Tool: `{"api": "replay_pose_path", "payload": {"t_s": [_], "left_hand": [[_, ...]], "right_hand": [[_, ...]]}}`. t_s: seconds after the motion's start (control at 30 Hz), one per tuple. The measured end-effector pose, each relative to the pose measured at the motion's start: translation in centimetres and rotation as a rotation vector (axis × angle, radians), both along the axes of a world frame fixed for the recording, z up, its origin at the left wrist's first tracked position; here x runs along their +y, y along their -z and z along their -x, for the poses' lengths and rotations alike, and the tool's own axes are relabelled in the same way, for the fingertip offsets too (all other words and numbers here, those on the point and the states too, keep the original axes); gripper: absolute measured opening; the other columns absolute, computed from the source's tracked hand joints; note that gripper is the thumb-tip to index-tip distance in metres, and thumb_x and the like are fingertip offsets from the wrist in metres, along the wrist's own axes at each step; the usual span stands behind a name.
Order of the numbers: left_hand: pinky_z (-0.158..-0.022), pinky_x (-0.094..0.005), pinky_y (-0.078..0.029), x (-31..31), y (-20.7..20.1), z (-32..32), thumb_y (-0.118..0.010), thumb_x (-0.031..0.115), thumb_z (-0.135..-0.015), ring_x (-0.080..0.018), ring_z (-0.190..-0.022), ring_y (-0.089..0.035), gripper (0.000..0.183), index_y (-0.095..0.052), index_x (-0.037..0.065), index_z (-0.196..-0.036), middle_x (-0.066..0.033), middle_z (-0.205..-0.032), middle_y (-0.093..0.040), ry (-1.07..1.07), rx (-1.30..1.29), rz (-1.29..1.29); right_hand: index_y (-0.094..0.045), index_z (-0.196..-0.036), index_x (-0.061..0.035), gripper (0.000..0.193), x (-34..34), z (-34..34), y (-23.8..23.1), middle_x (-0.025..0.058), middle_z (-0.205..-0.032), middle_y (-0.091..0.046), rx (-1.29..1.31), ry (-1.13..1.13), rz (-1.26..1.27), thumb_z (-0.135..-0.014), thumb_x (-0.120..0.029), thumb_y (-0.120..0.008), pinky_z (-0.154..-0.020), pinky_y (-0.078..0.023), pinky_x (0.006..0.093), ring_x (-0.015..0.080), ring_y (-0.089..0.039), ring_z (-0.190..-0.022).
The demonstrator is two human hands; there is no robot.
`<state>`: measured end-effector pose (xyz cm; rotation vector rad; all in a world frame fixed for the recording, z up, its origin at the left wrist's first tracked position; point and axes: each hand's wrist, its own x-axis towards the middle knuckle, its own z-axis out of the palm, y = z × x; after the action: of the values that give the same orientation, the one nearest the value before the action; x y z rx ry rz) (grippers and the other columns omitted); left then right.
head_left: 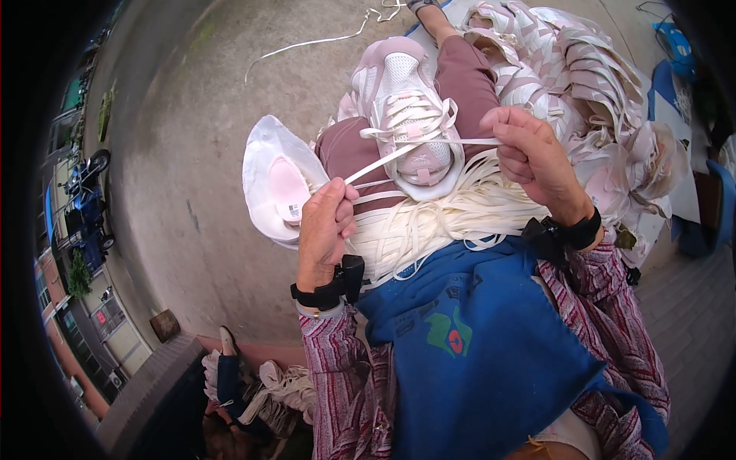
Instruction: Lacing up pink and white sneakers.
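Note:
A pink and white sneaker (400, 84) rests on my lap, its toe pointing away from me. White laces (414, 115) criss-cross up its front and form a loop near the collar. My left hand (326, 222) is closed in a pinch on one lace end, pulled out toward the lower left. On the other side my right hand (533, 157) pinches the other lace end, stretched nearly level to the right. Both ends look taut. Below the shoe, a thick bundle of loose cream laces (429, 218) lies across my lap, on a blue apron (475, 307).
Left of my knee is a white shoe-shaped piece with a pink insole (285, 188). Many pink and white shoe uppers (537, 65) are heaped at the right. A stray lace (307, 47) lies on the concrete floor. Another person (230, 383) sits at the lower left beside more laces.

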<state>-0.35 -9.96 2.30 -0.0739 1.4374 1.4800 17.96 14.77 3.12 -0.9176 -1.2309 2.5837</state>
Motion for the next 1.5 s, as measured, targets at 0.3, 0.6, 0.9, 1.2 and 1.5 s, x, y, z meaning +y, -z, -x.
{"api": "replay_pose_path", "payload": {"t_s": [0.3, 0.6, 0.9, 1.2, 1.5], "left_hand": [[-0.039, -0.0193, -0.026, 1.0, -0.3, 2.3, -0.048, 0.027, -0.100, -0.0026, -0.045, -0.028, 0.025, -0.051, 0.007, -0.084, 0.0070, -0.059, -0.035, -0.128, -0.040, -0.014], [-0.069, -0.0295, -0.048, -1.8, 1.3, 4.3, -0.043, 0.027, -0.101, -0.0125, -0.062, -0.048, 0.034, -0.043, 0.012, -0.071, 0.0011, -0.063, -0.041, -0.309, -0.263, -0.379], [-0.100, -0.0470, -0.040, 0.3, 1.2, 4.3, -0.046, 0.020, -0.098, -0.0182, -0.075, -0.054, 0.035, -0.039, 0.011, -0.065, -0.0016, -0.068, -0.044, -0.298, -0.183, -0.700], [-0.068, -0.0229, -0.046, 2.1, -2.1, 2.5, -0.057, 0.006, -0.090, -0.0075, -0.073, -0.055, 0.017, -0.057, 0.000, -0.107, 0.0000, -0.077, -0.059, 0.542, 0.535, 0.134], [-0.100, -0.0562, -0.031, 3.4, -2.7, 1.8, -0.057, 0.011, -0.089, -0.0297, -0.081, -0.064, 0.014, -0.064, 0.007, -0.101, -0.0106, -0.084, -0.067, 0.831, 1.369, 0.409]], "right_hand": [[-0.057, -0.109, -0.0020, 0.019, 1.4, 0.8, 1.1, -0.0055, -0.056, -0.035, 0.293, 0.277, 0.465, -0.092, -0.010, -0.054, -0.051, -0.032, 0.0226, 0.0061, -0.035, -0.050], [-0.063, -0.098, 0.0006, 0.016, 2.2, 0.1, 3.9, -0.0014, -0.063, -0.051, -0.102, 0.131, -0.144, -0.090, -0.011, -0.056, -0.060, -0.042, 0.0253, 0.0098, -0.049, -0.060], [-0.065, -0.095, -0.0027, 0.015, 1.8, -1.3, 2.6, 0.0129, -0.086, -0.062, -0.173, 0.016, -1.518, -0.081, -0.002, -0.059, -0.072, -0.049, 0.0344, 0.0288, -0.061, -0.082], [-0.064, -0.095, -0.0033, 0.018, 2.5, -2.7, 3.6, 0.0121, -0.091, -0.057, -0.048, -0.304, -1.429, -0.080, 0.002, -0.058, -0.070, -0.050, 0.0365, 0.0301, -0.061, -0.080], [-0.064, -0.095, -0.0037, 0.014, 2.6, -2.3, 4.0, 0.0117, -0.095, -0.056, -0.052, -0.410, -1.412, -0.081, -0.004, -0.063, -0.071, -0.050, 0.0371, 0.0306, -0.061, -0.080]]}}
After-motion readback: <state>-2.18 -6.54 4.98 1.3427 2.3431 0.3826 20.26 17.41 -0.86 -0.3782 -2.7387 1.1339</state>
